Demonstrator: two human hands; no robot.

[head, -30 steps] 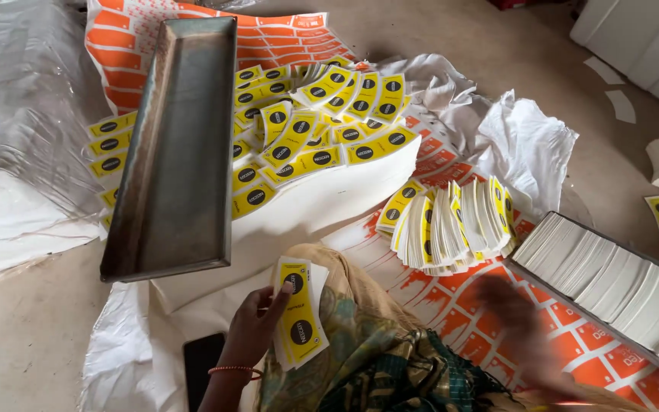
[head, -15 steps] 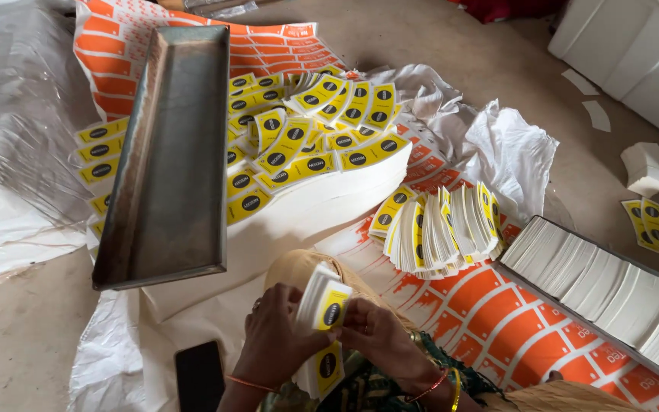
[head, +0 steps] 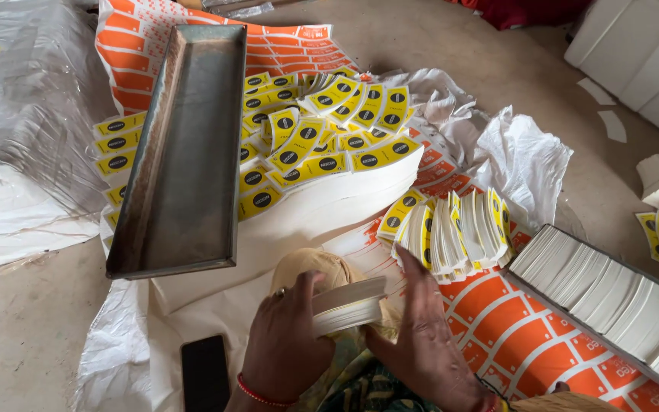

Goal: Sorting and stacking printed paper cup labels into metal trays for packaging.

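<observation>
I see my left hand (head: 284, 347) clamping a stack of label cards (head: 347, 304); my right hand (head: 421, 336) lies open, flat against its edge. Light, slippery, prone to fanning: I'd squeeze both faces.

We see soft, even daylight with only faint shadows. Mild glare sits on the clear plastic sheet (head: 17, 114) at upper left and along the metal tray (head: 184, 152). Our right hand (head: 421, 343) is slightly motion-blurred; the frame's edges bend a little.

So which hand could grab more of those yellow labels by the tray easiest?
Probably the right hand: open, nearer the fanned labels. The left hand grips the white stack.
</observation>
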